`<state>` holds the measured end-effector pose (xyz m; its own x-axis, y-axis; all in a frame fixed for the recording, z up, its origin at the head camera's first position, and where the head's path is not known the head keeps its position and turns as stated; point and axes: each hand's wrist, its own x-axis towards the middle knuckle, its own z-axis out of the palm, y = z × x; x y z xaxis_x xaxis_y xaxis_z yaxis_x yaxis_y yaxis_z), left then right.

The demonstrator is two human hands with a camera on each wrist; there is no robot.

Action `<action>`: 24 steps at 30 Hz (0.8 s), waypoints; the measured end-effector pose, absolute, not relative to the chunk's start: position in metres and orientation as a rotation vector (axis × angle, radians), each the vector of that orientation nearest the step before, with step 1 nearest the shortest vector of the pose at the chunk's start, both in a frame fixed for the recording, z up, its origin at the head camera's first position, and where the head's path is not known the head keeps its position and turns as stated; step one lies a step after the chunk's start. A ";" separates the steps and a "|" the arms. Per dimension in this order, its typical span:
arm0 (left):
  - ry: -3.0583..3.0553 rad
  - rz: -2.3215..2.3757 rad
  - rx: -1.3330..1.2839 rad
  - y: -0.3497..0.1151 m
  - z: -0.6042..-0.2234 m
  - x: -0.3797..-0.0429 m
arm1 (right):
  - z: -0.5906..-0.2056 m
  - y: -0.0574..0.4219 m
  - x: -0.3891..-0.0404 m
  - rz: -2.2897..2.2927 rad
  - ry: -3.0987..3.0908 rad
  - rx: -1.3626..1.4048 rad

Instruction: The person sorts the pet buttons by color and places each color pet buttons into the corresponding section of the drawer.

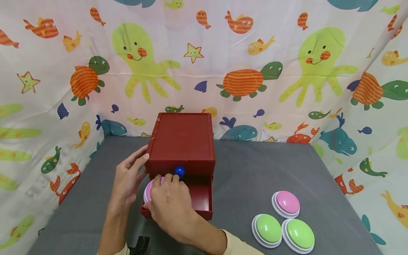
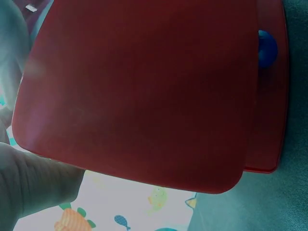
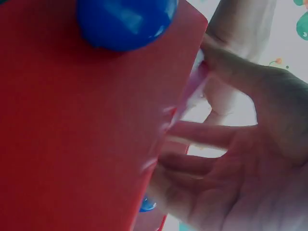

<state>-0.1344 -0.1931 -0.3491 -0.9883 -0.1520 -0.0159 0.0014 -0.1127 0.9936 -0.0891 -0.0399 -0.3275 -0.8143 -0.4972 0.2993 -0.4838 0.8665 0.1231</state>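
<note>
A dark red two-drawer box (image 1: 181,138) stands on the grey table, its upper drawer closed behind a blue knob (image 1: 180,171). Its lower drawer (image 1: 202,198) is pulled out toward me. At the left side of that drawer, my right hand (image 1: 172,205) grips a round pink push button (image 1: 148,192) with a white base. Its fingers lie over the button's top, with the thumb low at its left rim. My left hand (image 1: 125,179) rests against the box's left side, thumb at the front corner and fingers along the wall. In the right wrist view, the pink button (image 3: 195,86) appears blurred and edge-on.
To the right on the table lie another pink button (image 1: 288,202) and two green buttons (image 1: 268,228), grouped close together. Behind the box hangs a curtain (image 1: 210,102) printed with sea animals, which also borders the table at both sides.
</note>
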 end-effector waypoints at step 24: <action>-2.025 -2.261 0.184 -0.193 -0.349 -0.133 | -0.345 -0.032 -0.110 0.200 -2.964 0.873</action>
<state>-0.1333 -0.1929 -0.3491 -0.9877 -0.1549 -0.0226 -0.0055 -0.1102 0.9939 -0.1095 -0.0318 -0.3450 -0.8401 -0.5366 0.0799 -0.5425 0.8328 -0.1106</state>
